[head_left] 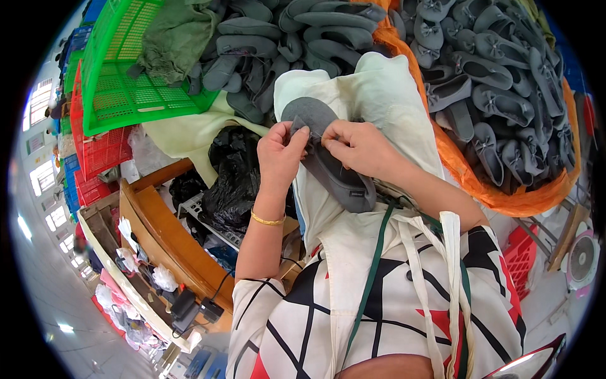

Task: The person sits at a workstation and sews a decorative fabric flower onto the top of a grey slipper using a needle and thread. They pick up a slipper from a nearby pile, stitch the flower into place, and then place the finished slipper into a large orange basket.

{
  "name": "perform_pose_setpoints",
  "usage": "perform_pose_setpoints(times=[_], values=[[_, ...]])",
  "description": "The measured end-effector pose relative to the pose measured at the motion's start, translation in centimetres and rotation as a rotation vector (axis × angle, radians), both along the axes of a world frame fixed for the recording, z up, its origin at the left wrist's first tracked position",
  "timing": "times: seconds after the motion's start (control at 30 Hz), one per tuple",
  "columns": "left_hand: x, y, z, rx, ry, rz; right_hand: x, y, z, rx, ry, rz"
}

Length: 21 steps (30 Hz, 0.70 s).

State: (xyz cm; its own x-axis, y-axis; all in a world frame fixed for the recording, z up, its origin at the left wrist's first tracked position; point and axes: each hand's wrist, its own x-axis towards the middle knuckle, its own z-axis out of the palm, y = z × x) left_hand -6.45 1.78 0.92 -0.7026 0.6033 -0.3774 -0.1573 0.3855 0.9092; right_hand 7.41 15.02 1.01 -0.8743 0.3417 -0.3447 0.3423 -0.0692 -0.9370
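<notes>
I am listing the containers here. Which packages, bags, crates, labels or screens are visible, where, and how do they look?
Green crate: upper left, tilted plastic lattice.
Red crate: below the green one, lattice.
Black plastic bag: centre left, crumpled, glossy.
Orange sack: right, holding grey slippers.
Labels, screens: none seen.

Slipper (328,165): grey felt-like cloth, matt, soft nap. Apron (379,95): pale woven cloth, matt, creased. Crate (126,69): green plastic mesh, slightly glossy. Bag (230,183): black plastic film, shiny, crumpled. Bench (170,234): brown wood, smooth. Bangle (267,220): gold-coloured metal, glossy.
</notes>
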Motion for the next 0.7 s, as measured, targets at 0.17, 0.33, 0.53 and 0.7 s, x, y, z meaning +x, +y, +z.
perform_pose_setpoints(times=[0.17,0.33,0.53,0.7], values=[[-0.1,0.1,0.1,0.002,-0.029,0.001,-0.3,0.0,-0.8,0.061,0.026,0.017],[-0.1,0.2,0.3,-0.005,-0.02,0.003,-0.6,0.2,-0.2,0.089,-0.004,0.033],[-0.3,0.1,0.4,-0.042,-0.031,-0.019,-0.8,0.3,-0.9,0.136,0.024,0.05],[-0.7,0.2,1.1,-0.077,-0.124,-0.051,-0.4,-1.2,-3.0,0.365,0.204,-0.058]])
